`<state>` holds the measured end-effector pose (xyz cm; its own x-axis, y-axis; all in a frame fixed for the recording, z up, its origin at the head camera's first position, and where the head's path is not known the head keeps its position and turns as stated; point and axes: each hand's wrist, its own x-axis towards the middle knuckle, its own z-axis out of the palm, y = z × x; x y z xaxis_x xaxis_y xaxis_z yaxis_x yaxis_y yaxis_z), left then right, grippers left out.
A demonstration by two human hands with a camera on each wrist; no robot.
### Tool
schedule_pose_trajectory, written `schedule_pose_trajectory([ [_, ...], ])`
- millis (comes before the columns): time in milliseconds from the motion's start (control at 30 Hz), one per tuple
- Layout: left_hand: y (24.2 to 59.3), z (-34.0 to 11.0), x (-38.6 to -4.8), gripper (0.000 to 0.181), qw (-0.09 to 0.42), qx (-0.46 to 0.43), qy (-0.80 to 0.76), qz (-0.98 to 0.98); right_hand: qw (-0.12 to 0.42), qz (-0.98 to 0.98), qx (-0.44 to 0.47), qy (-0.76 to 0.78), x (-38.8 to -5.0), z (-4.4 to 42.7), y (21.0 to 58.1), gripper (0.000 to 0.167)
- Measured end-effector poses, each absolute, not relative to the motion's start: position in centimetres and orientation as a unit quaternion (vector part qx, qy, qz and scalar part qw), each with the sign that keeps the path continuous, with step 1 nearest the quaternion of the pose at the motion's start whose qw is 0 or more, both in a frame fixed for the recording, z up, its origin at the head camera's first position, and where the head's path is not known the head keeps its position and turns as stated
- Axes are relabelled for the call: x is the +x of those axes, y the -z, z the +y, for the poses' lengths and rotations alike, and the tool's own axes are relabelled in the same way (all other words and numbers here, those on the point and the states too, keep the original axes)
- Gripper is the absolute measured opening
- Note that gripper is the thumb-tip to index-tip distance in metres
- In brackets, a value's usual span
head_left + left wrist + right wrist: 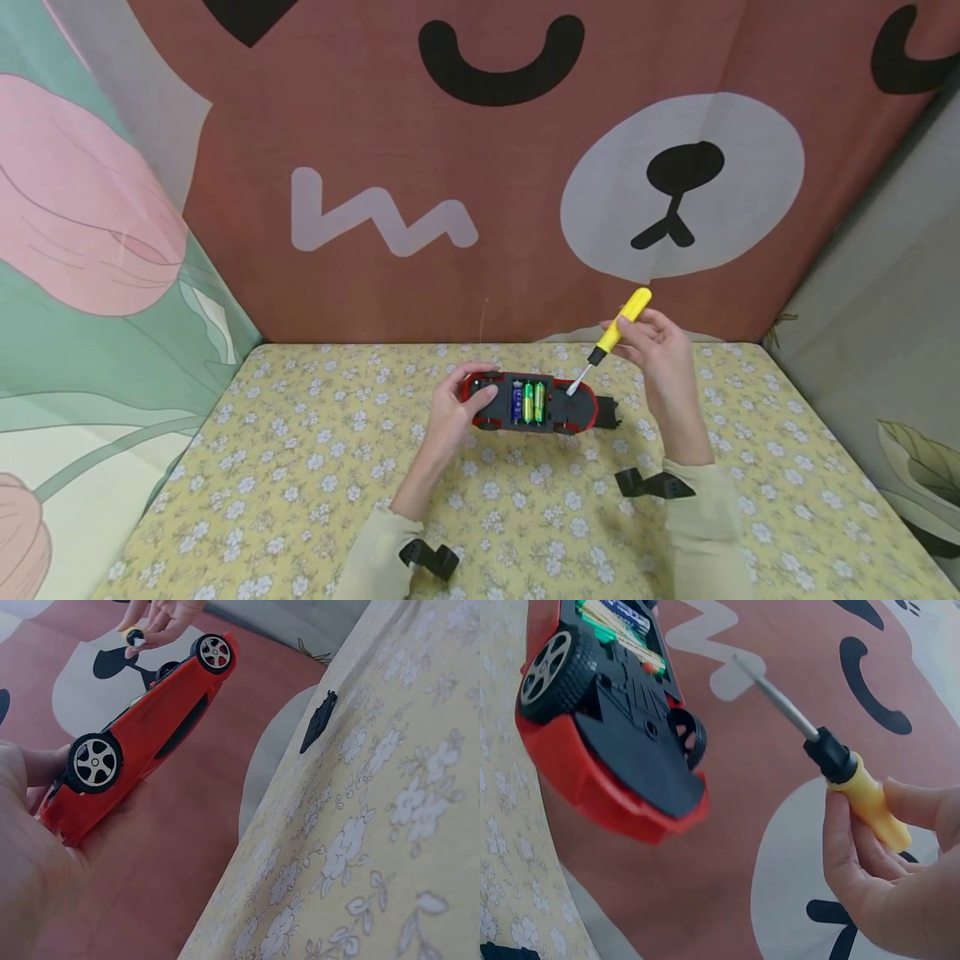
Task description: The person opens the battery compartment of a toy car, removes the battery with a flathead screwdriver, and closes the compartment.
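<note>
My left hand (448, 410) grips the rear or front end of a red toy car (161, 727), held with its black underside (573, 411) facing up. Three batteries (528, 402), one blue and two green, lie side by side in its uncovered compartment. A screwdriver (624, 319) with a yellow handle is pinched between the thumb and fingers of my right hand (666, 360). Its metal shaft (776, 697) points down toward the car; in the right wrist view the tip stands apart from it. A black plastic piece (319, 722), probably the battery cover, lies on the table beyond.
A yellow cloth with white flowers covers the table (315, 500). Behind it hangs a reddish-brown curtain (375, 292) with a printed bear face. Patterned fabric (97, 350) hangs on the left and a grey one (885, 333) on the right.
</note>
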<state>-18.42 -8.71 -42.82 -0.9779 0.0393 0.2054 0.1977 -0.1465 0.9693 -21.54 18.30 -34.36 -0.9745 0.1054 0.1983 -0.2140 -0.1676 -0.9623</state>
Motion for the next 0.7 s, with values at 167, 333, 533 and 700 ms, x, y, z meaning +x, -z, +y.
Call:
schedule_pose_trajectory([
  [167,42.7,-8.7,-18.4,0.033,0.062,-0.088,0.755,-0.647,0.098,-0.653,0.006,-0.751,-21.9,19.1,34.6,0.026],
  [333,42.7,-8.8,-18.4,0.035,0.066,-0.087,0.752,-0.65,0.082,-0.689,-0.019,-0.72,-22.3,20.2,35.0,0.045],
  [533,42.8,-8.8,-18.4,0.034,0.068,-0.08,0.749,-0.655,0.074,-0.698,-0.033,-0.712,-22.5,21.4,35.4,0.039],
  [700,42.8,-8.8,-18.4,0.033,0.072,-0.075,0.75,-0.654,0.066,-0.73,-0.063,-0.678,-22.9,22.2,36.1,0.042],
])
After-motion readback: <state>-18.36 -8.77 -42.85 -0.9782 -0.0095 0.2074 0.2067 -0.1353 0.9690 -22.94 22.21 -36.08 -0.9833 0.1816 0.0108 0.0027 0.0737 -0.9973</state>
